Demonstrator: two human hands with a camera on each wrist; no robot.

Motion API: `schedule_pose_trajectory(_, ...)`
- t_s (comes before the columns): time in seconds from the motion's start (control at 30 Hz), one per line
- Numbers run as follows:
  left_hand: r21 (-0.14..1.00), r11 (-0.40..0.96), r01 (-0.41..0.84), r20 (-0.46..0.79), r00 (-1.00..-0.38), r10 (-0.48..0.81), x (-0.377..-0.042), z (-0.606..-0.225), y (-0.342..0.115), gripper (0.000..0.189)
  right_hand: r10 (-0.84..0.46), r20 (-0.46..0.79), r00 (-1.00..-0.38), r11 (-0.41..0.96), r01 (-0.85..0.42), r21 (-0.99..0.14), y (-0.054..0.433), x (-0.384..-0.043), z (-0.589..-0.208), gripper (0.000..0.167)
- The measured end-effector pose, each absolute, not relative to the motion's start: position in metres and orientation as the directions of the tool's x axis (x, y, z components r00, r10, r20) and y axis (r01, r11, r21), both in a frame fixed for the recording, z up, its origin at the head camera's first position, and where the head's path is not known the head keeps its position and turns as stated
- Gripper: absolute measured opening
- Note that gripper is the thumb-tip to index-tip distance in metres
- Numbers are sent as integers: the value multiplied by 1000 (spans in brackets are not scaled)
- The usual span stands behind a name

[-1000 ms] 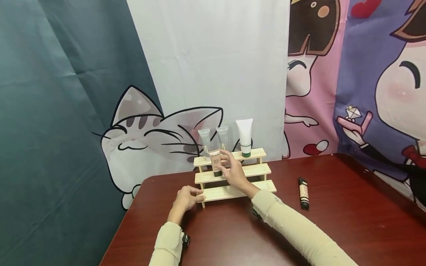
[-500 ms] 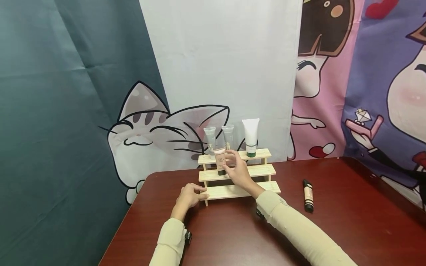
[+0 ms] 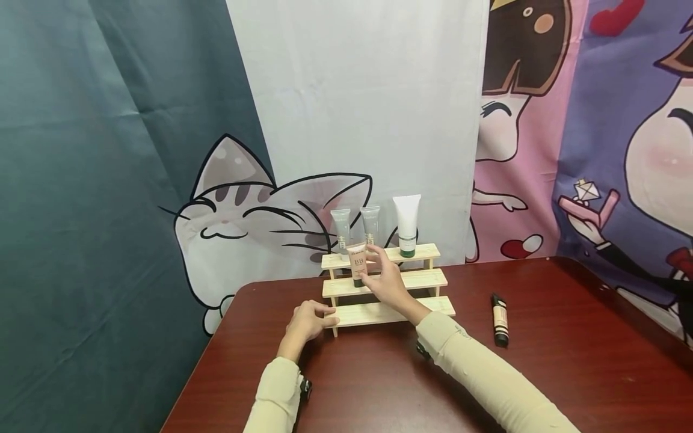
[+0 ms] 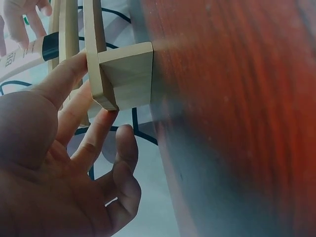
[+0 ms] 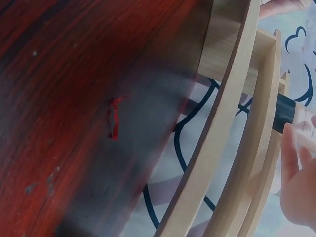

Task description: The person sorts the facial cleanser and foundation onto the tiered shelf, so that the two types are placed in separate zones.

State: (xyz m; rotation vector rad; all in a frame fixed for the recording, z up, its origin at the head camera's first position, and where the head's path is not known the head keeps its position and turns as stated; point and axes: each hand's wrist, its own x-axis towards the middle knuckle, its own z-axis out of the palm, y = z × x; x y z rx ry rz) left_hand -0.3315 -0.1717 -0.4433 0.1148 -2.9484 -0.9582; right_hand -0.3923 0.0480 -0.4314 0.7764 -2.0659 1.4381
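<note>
A three-step wooden display stand [image 3: 394,311] stands on the table. My left hand [image 3: 305,323] grips the left end of its lowest step, the thumb on the front edge and fingertips at the end in the left wrist view. In my right hand [image 3: 391,284], thumb and fingers pinch a beige BB cream tube [image 3: 357,262], upright with its black cap [image 5: 284,113] down at the middle step, left of centre. Behind, on the top step, two translucent grey tubes [image 3: 341,225] stand at left and a white tube [image 3: 407,222] with a green cap at right.
A beige and black tube [image 3: 500,321] lies on the red-brown table [image 3: 563,361], to the right of the stand. A printed cloth backdrop [image 3: 379,108] hangs behind the table's far edge.
The head view has shifted slightly, so everything appears a little further right. Both hands keep their places, the left on the stand and the right on the BB cream tube.
</note>
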Motion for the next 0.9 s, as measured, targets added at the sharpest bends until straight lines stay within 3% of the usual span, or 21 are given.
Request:
schedule_pose_trajectory(0.33,588,806,-73,-4,-996,-88,-330,-440,-169,25,-141,612,-778,317,-621,-717,70,-385,-433,68)
schedule_pose_trajectory(0.9,587,806,-73,-4,-996,-87,-331,-439,-174,25,-133,533,-836,346,-543,-766,112,-369,-435,59)
